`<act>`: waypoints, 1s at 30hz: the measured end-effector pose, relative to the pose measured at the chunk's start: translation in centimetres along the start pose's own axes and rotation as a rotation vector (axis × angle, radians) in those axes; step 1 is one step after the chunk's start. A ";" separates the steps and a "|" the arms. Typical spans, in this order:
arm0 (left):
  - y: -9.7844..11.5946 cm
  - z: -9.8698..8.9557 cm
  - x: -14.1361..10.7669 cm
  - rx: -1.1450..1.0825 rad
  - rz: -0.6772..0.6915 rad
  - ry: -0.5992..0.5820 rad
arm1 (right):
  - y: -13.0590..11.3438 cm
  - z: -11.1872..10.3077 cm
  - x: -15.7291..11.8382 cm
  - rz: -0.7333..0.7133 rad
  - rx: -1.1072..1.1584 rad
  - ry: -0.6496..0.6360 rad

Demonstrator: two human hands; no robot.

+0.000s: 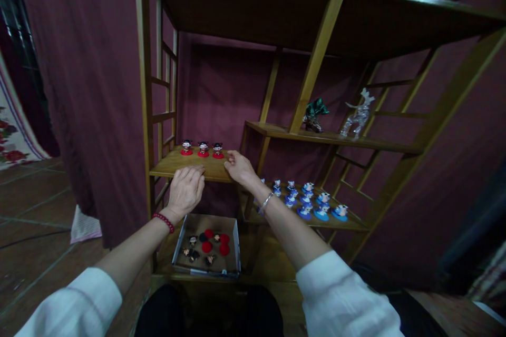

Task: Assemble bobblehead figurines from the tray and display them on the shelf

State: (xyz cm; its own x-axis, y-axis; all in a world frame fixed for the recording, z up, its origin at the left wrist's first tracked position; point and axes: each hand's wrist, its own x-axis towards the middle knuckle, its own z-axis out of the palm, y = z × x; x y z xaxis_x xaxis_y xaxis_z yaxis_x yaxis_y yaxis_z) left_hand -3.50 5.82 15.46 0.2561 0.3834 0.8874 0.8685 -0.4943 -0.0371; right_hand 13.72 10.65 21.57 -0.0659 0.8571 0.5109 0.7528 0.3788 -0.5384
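Observation:
Three small black-haired figurines (203,149) on red bases stand in a row on the wooden shelf (169,167). My right hand (240,168) is just right of the rightmost figurine, thumb and forefinger slightly apart, with nothing visible between them. Its other fingers are partly hidden. At the shelf's front edge lies my left hand (185,189), palm down, fingers stretched out, holding nothing. Below it, an open cardboard box (178,262) contains several loose dark-haired figurines (210,259) and round red bases (224,248).
Several blue and purple figurines (306,197) stand on a lower shelf at right. Above them are a green ornament (315,114) and a clear deer figure (358,114). A wooden upright (318,63) divides the rack. A dark curtain (90,89) hangs at left.

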 end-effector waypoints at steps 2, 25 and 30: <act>0.0 0.0 0.0 0.006 0.005 0.000 | 0.0 0.4 1.1 0.026 -0.034 -0.042; -0.2 0.3 0.1 0.002 0.018 0.025 | -0.6 3.8 6.9 0.233 -0.350 -0.091; -0.3 0.2 0.1 -0.004 0.027 0.018 | -0.2 4.0 7.1 0.239 -0.357 -0.079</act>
State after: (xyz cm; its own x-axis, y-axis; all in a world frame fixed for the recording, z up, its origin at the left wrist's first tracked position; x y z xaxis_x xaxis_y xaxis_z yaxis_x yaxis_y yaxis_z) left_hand -3.61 6.18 15.44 0.2718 0.3561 0.8940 0.8596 -0.5076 -0.0591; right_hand 10.42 18.08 22.62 0.0982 0.9352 0.3402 0.9313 0.0341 -0.3627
